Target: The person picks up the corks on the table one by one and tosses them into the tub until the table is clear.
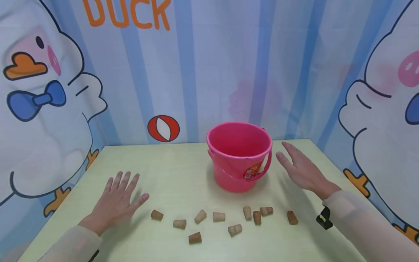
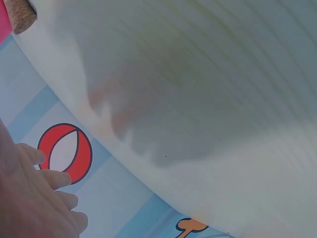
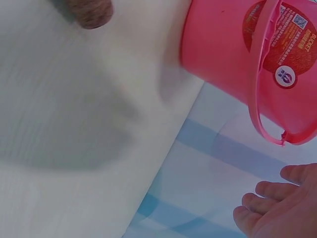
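Note:
A pink bucket (image 1: 234, 180) stands upright toward the back of the table, its handle (image 1: 262, 174) hanging down over the front and right side. Several tapered corks (image 1: 179, 223) lie scattered on the table in front of it. My left hand (image 1: 114, 203) hovers over the left part of the table, fingers straight and spread, with one cork (image 1: 157, 215) nearest its thumb. To the right of the bucket my right hand (image 1: 304, 171) is held in the air, fingers extended, touching nothing. A single darker cork (image 1: 292, 217) lies below that hand, apart from the others.
The pale yellow table (image 1: 163, 171) ends at a blue striped curtain (image 1: 216, 72) behind, printed with ducks and a red ball (image 1: 163, 128). Printed curtain also flanks the left and right table edges. A dark band (image 1: 324, 217) is on the right sleeve.

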Motion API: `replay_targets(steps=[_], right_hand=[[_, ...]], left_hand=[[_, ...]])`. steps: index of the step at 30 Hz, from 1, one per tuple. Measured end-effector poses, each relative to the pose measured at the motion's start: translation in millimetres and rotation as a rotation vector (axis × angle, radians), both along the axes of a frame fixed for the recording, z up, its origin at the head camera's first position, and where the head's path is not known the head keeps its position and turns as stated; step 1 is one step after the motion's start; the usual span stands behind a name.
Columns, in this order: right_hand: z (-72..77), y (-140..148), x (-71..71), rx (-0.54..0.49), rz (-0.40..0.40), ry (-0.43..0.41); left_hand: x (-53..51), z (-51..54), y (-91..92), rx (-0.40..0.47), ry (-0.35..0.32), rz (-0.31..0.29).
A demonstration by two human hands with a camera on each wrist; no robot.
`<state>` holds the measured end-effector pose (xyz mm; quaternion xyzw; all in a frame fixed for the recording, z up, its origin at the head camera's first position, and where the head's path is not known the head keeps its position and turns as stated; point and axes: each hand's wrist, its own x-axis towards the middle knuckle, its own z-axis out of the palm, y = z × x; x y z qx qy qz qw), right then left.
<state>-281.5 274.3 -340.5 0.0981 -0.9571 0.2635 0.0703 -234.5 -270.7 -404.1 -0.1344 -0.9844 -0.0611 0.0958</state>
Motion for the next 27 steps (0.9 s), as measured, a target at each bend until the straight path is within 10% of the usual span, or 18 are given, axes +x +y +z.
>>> replay_targets(steps=[27], right_hand=[[24.8,-21.9,-23.8,-0.199,0.0,-0.107]], left_hand=[[1.0,0.7,1.1,0.006,0.0,-0.01]])
